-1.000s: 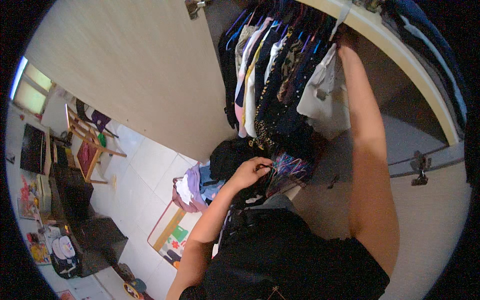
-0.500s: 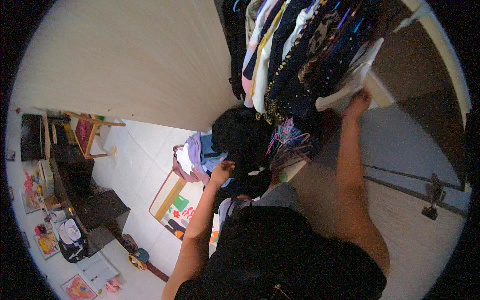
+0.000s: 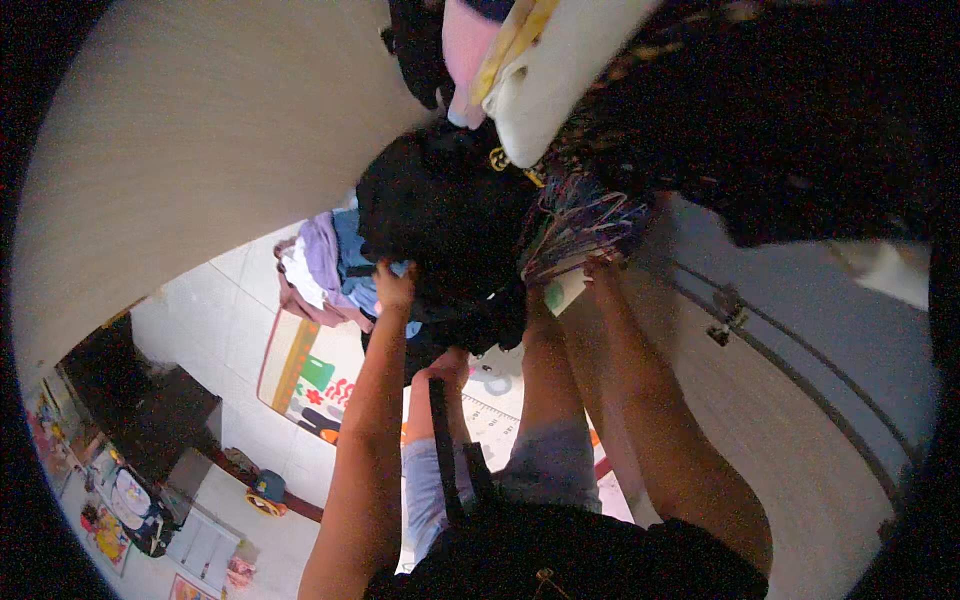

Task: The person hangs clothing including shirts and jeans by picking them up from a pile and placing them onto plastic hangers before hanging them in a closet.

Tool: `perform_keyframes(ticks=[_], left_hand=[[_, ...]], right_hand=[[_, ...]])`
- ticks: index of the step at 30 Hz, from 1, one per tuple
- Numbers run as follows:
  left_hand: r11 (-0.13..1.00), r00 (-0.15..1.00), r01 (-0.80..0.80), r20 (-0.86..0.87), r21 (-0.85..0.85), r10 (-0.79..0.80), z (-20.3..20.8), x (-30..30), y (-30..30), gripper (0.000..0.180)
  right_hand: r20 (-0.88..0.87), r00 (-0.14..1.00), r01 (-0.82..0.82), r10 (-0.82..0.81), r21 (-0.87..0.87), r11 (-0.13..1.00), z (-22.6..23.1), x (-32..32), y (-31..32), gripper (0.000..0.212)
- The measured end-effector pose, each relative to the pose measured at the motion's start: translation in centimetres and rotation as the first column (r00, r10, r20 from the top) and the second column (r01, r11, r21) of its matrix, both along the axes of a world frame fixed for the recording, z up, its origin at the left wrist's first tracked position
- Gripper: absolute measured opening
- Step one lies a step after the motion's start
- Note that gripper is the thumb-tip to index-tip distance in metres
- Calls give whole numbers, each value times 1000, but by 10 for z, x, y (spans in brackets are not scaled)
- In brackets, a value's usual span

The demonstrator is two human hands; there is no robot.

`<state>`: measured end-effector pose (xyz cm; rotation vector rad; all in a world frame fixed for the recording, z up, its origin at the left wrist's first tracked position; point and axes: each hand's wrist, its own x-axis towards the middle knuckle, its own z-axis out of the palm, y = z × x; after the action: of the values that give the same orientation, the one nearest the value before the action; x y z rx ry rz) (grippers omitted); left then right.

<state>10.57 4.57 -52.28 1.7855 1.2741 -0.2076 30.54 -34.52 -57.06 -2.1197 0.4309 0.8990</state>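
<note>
My left hand (image 3: 394,286) is closed at the left edge of a heap of black clothes (image 3: 440,220), its fingers curled on dark cloth beside some blue fabric. Just right of the heap is a bunch of thin, many-coloured hangers (image 3: 585,225). My right hand (image 3: 603,268) is at the lower right edge of this bunch, with fingers bent against it; dim light and blur hide their exact grip. Left of the black heap lie folded clothes: a purple piece (image 3: 322,250), a white piece (image 3: 297,270) and a brownish-pink piece (image 3: 315,303).
Hanging clothes crowd overhead, among them a white garment (image 3: 540,100), a pink one (image 3: 468,55) and dark ones. A large beige panel (image 3: 200,130) stands at left. Below lies a patterned mat (image 3: 300,375). A metal fitting (image 3: 728,318) sits along the right-hand edge.
My right hand has come down from a pale garment at upper right to the hangers. My view has moved lower and closer to the hanging clothes. My left hand stays by the black heap.
</note>
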Motion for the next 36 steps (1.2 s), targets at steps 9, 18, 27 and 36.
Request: perform_keyframes(ticks=[9, 18, 27, 36], left_hand=[[846, 756, -436, -385, 307, 530, -93, 55, 12, 88], [673, 689, -418, 270, -610, 672, -87, -29, 9, 13], [698, 708, -478, 237, -534, 666, -26, -35, -18, 34], [852, 824, -379, 288, -361, 488, -44, 51, -30, 76]], right_hand=[[-67, 996, 69, -65, 60, 996, -146, 28, 50, 27], [-290, 892, 447, -348, 441, 778, -122, 16, 60, 25], [-130, 982, 172, -138, 309, 935, -126, -4, 87, 23], [-165, 898, 392, -408, 722, 570, -126, -8, 126, 23]])
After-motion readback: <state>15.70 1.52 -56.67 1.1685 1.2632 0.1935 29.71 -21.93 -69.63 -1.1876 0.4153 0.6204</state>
